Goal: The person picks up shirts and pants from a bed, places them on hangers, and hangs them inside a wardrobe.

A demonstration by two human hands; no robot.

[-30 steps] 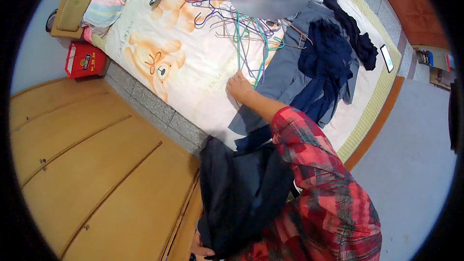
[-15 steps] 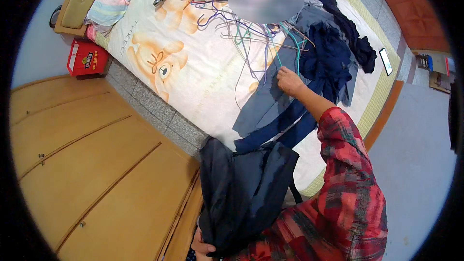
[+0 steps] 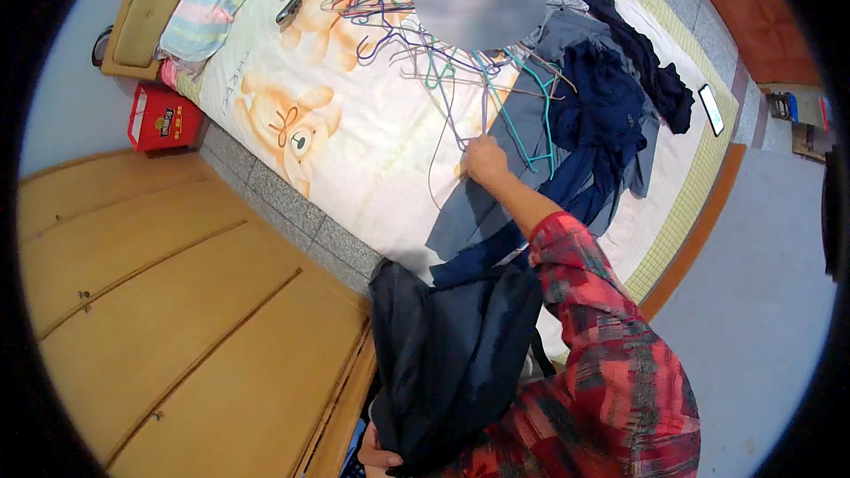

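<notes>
We see a bed with a bear-print sheet, beside a wooden wardrobe and a grey floor. Our right hand is closed on a wire hanger at the edge of the hanger pile. Our left hand, half cut off below, grips a dark garment hanging against our chest. A phone lies at the bed edge.

My right hand is stretched out over the bed, fingers on the tangle of thin coloured wire hangers lying beside the grey and navy clothes pile. My left hand is down low gripping a dark navy fabric garment, next to the wooden wardrobe.
</notes>
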